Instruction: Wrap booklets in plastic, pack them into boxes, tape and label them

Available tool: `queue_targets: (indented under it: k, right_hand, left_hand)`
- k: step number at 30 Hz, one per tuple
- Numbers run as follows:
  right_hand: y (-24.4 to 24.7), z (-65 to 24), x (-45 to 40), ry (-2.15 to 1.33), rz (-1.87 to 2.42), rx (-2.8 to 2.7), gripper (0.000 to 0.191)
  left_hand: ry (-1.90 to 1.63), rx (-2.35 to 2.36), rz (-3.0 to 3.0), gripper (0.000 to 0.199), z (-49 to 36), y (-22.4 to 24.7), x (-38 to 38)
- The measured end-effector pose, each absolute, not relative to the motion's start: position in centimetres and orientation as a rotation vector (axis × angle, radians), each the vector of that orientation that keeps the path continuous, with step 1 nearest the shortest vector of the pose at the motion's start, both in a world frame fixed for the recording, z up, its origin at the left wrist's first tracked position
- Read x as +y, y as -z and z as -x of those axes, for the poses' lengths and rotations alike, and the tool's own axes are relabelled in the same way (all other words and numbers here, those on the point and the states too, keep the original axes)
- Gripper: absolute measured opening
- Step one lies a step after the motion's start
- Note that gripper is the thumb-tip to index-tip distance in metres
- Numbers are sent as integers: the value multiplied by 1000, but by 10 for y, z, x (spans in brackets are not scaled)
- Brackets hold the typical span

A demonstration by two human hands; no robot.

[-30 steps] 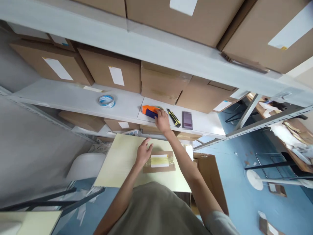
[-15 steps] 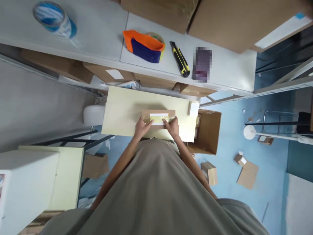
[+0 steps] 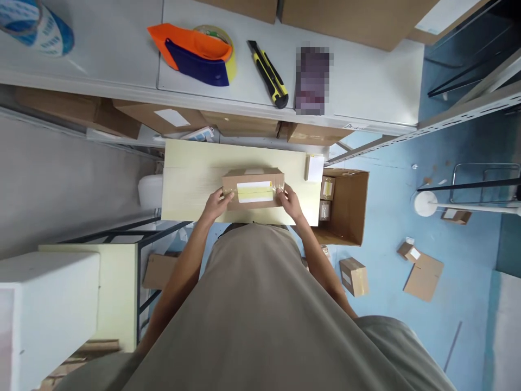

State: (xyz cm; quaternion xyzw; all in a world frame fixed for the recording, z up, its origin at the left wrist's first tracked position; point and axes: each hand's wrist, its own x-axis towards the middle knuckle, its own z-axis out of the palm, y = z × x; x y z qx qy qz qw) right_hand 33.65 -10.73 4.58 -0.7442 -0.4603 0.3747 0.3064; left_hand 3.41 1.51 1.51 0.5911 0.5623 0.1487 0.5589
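Under me spreads a pale blue floor (image 3: pixel 391 217), with a grey surface (image 3: pixel 61 179) at left. I face a white metal shelf (image 3: pixel 358 81) beyond my cream table (image 3: pixel 195 168); soft light glints on its right end.

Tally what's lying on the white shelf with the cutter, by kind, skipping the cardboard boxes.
Box cutter: 1
Tape dispenser, counted with its roll: 1
Blue-and-white tape roll: 1
Pixelated item, kind unclear: 1
Total: 4
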Motion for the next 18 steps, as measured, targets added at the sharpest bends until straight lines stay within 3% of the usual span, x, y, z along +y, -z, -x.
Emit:
queue_targets:
  k: [8,18]
  right_hand:
    - [-36,-384,-128,-908,1954,-1109,48]
    - [11,-388,-162,-1091,2049,-1186,59]
  left_hand:
    - [-519,1523,-1522,38,-94,-17,3]
    - [-224,1577,-1475,59,-93,19,-12]
